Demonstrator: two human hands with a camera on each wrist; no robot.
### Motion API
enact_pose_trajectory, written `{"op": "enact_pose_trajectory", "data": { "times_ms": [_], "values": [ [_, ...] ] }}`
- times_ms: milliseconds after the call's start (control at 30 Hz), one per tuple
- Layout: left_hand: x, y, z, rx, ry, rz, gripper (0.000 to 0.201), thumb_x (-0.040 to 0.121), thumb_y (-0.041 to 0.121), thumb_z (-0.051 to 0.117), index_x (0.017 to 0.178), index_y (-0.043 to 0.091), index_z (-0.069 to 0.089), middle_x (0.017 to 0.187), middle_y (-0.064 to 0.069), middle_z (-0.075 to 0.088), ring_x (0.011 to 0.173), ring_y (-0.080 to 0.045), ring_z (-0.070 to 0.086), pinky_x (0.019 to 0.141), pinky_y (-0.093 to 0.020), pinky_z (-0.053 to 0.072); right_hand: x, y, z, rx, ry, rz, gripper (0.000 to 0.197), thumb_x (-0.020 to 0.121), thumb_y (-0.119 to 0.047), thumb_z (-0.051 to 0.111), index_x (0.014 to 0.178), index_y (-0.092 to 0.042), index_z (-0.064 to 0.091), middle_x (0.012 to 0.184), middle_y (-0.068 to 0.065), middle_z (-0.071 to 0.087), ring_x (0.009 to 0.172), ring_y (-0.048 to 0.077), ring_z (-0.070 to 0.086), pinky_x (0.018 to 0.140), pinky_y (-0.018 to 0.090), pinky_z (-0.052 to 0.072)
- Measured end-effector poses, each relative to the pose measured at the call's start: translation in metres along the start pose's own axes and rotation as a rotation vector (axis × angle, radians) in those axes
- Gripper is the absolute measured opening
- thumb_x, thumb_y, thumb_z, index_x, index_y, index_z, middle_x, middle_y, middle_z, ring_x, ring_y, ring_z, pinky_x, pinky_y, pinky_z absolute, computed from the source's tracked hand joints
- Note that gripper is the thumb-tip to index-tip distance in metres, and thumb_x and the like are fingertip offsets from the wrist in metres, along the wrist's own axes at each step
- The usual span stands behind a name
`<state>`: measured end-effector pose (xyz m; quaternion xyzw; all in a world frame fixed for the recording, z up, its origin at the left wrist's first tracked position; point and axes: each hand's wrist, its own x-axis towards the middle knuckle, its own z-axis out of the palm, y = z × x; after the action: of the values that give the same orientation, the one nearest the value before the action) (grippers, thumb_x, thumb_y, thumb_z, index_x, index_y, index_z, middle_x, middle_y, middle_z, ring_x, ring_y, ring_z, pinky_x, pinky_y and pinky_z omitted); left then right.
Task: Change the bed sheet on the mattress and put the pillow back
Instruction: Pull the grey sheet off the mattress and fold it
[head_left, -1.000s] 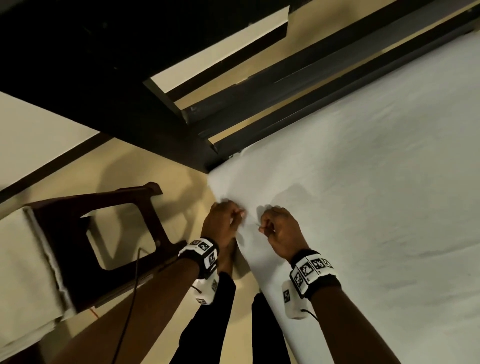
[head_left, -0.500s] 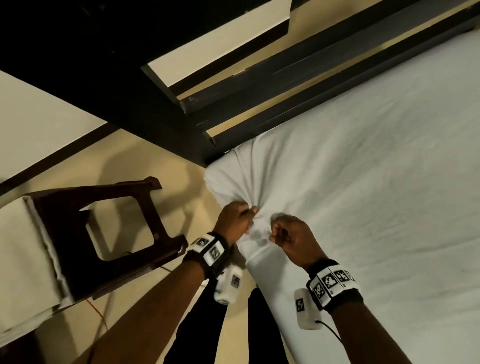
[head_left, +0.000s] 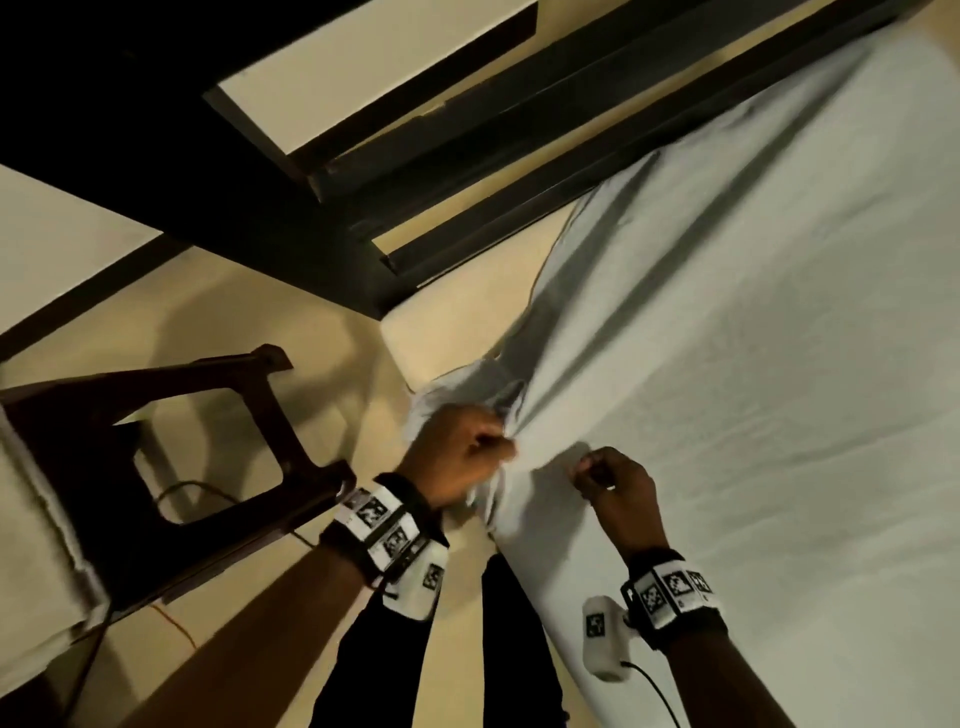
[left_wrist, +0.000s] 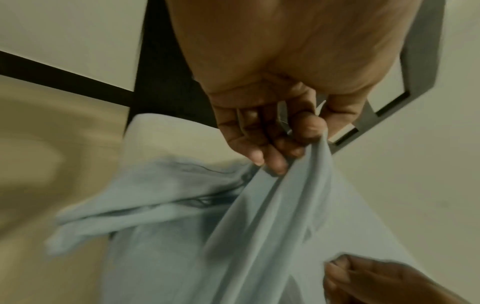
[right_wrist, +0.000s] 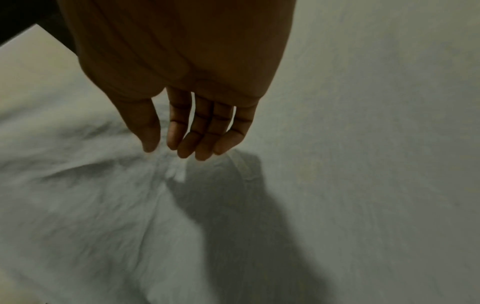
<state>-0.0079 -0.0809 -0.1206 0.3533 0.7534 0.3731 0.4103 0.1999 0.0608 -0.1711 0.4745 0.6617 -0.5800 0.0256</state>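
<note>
Mattress (head_left: 441, 317): near-left corner bare, cream surface exposed. Bed sheet (head_left: 753, 364) covers the rest, peeled back off that corner, taut folds running diagonally toward the far edge. Dark chair (head_left: 156, 467) on the floor beside the bed. Left hand (head_left: 457, 457) clenches a bunched sheet corner. Right hand (right_wrist: 192, 123) slack above the sheet at the near edge, fingers straight, gripping nothing. Judgement: sheet is light, limp, non-slippery; take it at the bunched corner or hem.
</note>
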Motion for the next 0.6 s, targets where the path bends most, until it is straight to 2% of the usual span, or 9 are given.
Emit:
{"op": "enact_pose_trajectory", "data": {
  "times_ms": [67, 133, 167, 200, 267, 333, 433, 533, 600],
  "values": [
    [-0.002, -0.017, -0.022, -0.105, 0.102, -0.076, 0.034, 0.087, 0.021, 0.067, 0.054, 0.027, 0.057, 0.083, 0.004, 0.063, 0.071, -0.009, 0.064, 0.069, -0.028, 0.046, 0.004, -0.004, 0.005, 0.032, -0.003, 0.031, 0.033, 0.071, -0.049, 0.080, 0.076, -0.020, 0.066, 0.072, -0.006, 0.070, 0.072, 0.014, 0.066, 0.073, 0.042, 0.055],
    [0.001, -0.028, -0.040, -0.215, 0.073, -0.181, 0.040, 0.087, 0.016, 0.070, 0.049, 0.026, 0.064, 0.109, -0.001, 0.070, 0.100, -0.013, 0.069, 0.092, -0.030, 0.048, 0.010, -0.013, 0.011, -0.016, -0.017, 0.059, 0.053, 0.062, -0.069, 0.077, 0.078, -0.020, 0.067, 0.076, -0.005, 0.071, 0.077, 0.017, 0.067, 0.077, 0.041, 0.054],
    [0.004, -0.029, -0.045, -0.272, -0.004, -0.216, 0.039, 0.088, 0.018, 0.071, 0.049, 0.019, 0.066, 0.106, -0.006, 0.071, 0.102, -0.021, 0.069, 0.098, -0.038, 0.048, 0.012, -0.020, 0.014, -0.045, -0.043, 0.067, 0.056, 0.060, -0.071, 0.079, 0.081, -0.020, 0.067, 0.079, -0.006, 0.072, 0.080, 0.014, 0.068, 0.078, 0.035, 0.054],
    [0.006, -0.026, -0.046, -0.315, -0.091, -0.225, 0.040, 0.089, 0.021, 0.071, 0.050, 0.011, 0.067, 0.090, -0.011, 0.071, 0.090, -0.029, 0.069, 0.096, -0.047, 0.049, 0.015, -0.029, 0.019, -0.046, -0.095, 0.080, 0.056, 0.058, -0.067, 0.084, 0.085, -0.020, 0.068, 0.083, -0.007, 0.072, 0.083, 0.011, 0.067, 0.078, 0.027, 0.052],
    [0.010, -0.011, -0.036, -0.388, -0.230, -0.219, 0.043, 0.093, 0.017, 0.069, 0.054, -0.001, 0.066, 0.062, -0.015, 0.062, 0.064, -0.031, 0.061, 0.082, -0.045, 0.050, 0.018, -0.044, 0.027, -0.098, -0.233, 0.084, 0.058, 0.057, -0.055, 0.092, 0.098, -0.021, 0.068, 0.096, -0.009, 0.071, 0.090, 0.007, 0.065, 0.075, 0.017, 0.050],
    [0.011, 0.006, -0.022, -0.435, -0.281, -0.213, 0.042, 0.095, 0.010, 0.067, 0.056, -0.007, 0.065, 0.058, -0.017, 0.062, 0.062, -0.027, 0.060, 0.081, -0.036, 0.049, 0.019, -0.053, 0.038, -0.247, -0.322, -0.017, 0.065, 0.062, -0.055, 0.090, 0.116, -0.027, 0.067, 0.111, -0.011, 0.070, 0.102, 0.007, 0.064, 0.081, 0.022, 0.051],
    [0.009, 0.020, -0.015, -0.523, -0.274, -0.255, 0.043, 0.094, 0.008, 0.066, 0.053, -0.006, 0.063, 0.057, -0.016, 0.058, 0.065, -0.026, 0.059, 0.088, -0.031, 0.048, 0.009, -0.060, 0.047, -0.502, -0.294, -0.142, 0.049, 0.088, -0.051, 0.068, 0.129, -0.024, 0.065, 0.124, 0.005, 0.068, 0.114, 0.025, 0.062, 0.088, 0.034, 0.049],
    [0.002, 0.033, -0.022, -0.592, -0.320, -0.284, 0.043, 0.094, 0.006, 0.063, 0.055, -0.011, 0.061, 0.054, -0.013, 0.057, 0.060, -0.018, 0.057, 0.081, -0.022, 0.046, -0.021, -0.063, 0.049, -0.497, -0.259, -0.334, 0.046, 0.093, -0.048, 0.044, 0.115, -0.019, 0.072, 0.107, 0.011, 0.073, 0.098, 0.033, 0.068, 0.074, 0.033, 0.049],
    [-0.005, 0.044, -0.030, -0.675, -0.339, -0.281, 0.047, 0.092, 0.014, 0.067, 0.056, -0.015, 0.059, 0.055, -0.016, 0.058, 0.059, -0.020, 0.058, 0.079, -0.022, 0.048, -0.045, -0.079, 0.045, -0.437, -0.185, -0.385, 0.044, 0.090, -0.044, 0.040, 0.089, -0.016, 0.074, 0.081, 0.011, 0.073, 0.074, 0.033, 0.067, 0.058, 0.027, 0.039]
  ]
}}
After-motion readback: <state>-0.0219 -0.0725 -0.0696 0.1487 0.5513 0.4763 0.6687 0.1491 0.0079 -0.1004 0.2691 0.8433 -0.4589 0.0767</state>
